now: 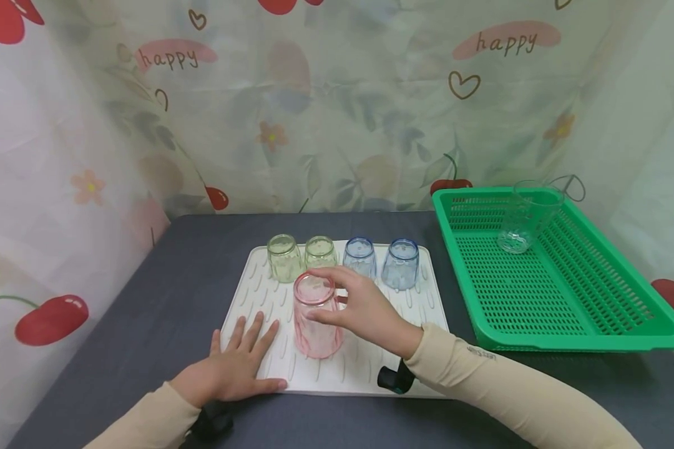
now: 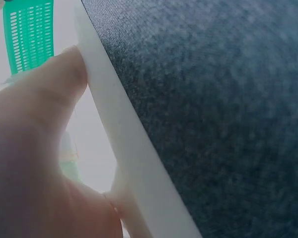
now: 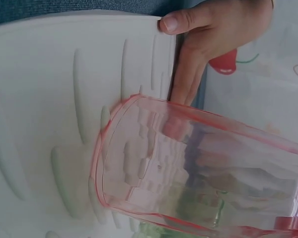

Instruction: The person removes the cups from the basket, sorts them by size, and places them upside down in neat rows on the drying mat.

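A tall pink glass mug (image 1: 317,330) is upside down over the white ridged drying mat (image 1: 371,368), its base up. My right hand (image 1: 365,308) grips it near the base, thumb in front and fingers behind; a reddish bit, seemingly the handle, shows between them. In the right wrist view the mug's rim is down at the mat, but whether all of it touches is unclear. My left hand (image 1: 230,365) rests on the mat's left front corner, fingers spread; in the left wrist view its thumb (image 2: 64,74) lies along the mat's edge.
Behind the mug, two green glasses (image 1: 285,265) and two blue glasses (image 1: 401,271) stand inverted along the mat's back. To the right sits a green plastic basket (image 1: 539,340) with a clear glass mug (image 1: 517,227) in it. A patterned curtain (image 1: 337,112) hangs behind the dark table (image 1: 163,299).
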Motion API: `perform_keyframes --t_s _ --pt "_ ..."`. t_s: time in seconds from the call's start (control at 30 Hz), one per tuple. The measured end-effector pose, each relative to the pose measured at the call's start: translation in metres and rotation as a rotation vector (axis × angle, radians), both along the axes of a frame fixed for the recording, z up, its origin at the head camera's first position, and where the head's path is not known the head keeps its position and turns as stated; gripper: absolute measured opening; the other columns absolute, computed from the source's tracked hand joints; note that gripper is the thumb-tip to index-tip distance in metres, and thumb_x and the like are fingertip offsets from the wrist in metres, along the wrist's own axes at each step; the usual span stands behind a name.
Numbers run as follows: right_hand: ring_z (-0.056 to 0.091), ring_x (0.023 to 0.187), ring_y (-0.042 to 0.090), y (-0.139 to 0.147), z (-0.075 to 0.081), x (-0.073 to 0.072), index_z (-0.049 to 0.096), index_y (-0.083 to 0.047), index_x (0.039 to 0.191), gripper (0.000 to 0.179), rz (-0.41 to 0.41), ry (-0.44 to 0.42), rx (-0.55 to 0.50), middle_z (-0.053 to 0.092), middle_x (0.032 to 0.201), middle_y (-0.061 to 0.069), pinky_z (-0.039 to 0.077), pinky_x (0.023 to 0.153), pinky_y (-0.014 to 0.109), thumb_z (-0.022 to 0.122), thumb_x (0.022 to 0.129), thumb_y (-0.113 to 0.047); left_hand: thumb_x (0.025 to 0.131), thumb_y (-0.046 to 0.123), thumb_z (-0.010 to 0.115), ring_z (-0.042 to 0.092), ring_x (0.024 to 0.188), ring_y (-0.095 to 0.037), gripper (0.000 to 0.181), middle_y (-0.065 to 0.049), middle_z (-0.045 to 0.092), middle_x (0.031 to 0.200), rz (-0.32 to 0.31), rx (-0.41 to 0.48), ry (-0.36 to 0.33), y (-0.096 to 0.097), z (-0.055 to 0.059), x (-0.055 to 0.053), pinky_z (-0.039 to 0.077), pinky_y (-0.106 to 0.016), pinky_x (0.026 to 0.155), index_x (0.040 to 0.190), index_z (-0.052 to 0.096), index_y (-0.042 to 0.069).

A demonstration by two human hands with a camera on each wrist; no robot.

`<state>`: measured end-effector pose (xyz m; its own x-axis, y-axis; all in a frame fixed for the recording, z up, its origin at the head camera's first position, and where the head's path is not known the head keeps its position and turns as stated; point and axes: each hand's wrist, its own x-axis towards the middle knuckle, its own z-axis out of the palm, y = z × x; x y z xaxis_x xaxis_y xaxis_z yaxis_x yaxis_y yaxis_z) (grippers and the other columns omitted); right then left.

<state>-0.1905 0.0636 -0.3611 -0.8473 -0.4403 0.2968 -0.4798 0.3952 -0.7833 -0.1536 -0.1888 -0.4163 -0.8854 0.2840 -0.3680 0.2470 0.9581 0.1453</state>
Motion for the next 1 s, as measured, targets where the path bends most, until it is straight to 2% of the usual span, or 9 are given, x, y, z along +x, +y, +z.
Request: perform_keyframes --t_s 0.2,0.37,0.57,0.8,1.0 --pt "0.063 0.11 0.016 -0.002 -0.003 -0.004 0.057 -0.029 0.132 0.064 -0.008 -0.048 -0.008 0.058 0.132 -0.009 0.055 0.083 0.028 0.085 0.074 -0.031 0.076 0.08 0.053 -0.002 0.145 -0.049 0.11 -0.018 -0.002 0.162 0.0 0.002 0.0 -0.001 -0.001 0.0 -0.001 -0.078 0.101 0.157 0.01 0.019" --pt "0.064 0.107 0.02 -0.001 -0.005 -0.004 0.055 -0.038 0.132 0.066 -0.002 -0.085 -0.023 0.059 0.128 -0.013 0.055 0.08 0.03 0.085 0.073 -0.034 0.075 0.081 0.053 -0.003 0.145 -0.05 0.111 -0.017 -0.003 0.162 0.006 0.001 -0.014 -0.001 -0.002 -0.001 -0.002 -0.078 0.101 0.157 0.009 0.02" --pt "0.063 0.109 0.023 0.0 -0.01 -0.004 0.051 -0.042 0.134 0.068 0.013 -0.075 -0.012 0.058 0.131 -0.011 0.055 0.082 0.036 0.084 0.074 -0.035 0.075 0.081 0.053 -0.003 0.145 -0.05 0.111 -0.018 -0.004 0.162 0.01 -0.005 -0.024 0.0 -0.001 -0.001 -0.003 -0.078 0.101 0.157 0.009 0.019" --pt "0.063 0.11 0.021 0.0 -0.012 -0.005 0.049 -0.046 0.134 0.072 0.004 -0.069 0.01 0.057 0.135 -0.006 0.055 0.081 0.035 0.085 0.073 -0.034 0.075 0.081 0.053 -0.002 0.145 -0.051 0.111 -0.018 -0.004 0.162 0.005 -0.01 -0.014 0.0 0.0 -0.001 -0.002 -0.079 0.101 0.157 0.01 0.019" --pt "0.063 0.109 0.023 0.0 -0.013 -0.006 0.049 -0.045 0.134 0.073 0.002 -0.059 0.017 0.057 0.135 -0.003 0.055 0.082 0.038 0.086 0.072 -0.033 0.075 0.081 0.053 -0.003 0.145 -0.051 0.111 -0.018 -0.005 0.162 0.007 -0.013 -0.024 0.0 0.0 -0.002 -0.003 -0.078 0.101 0.157 0.009 0.019"
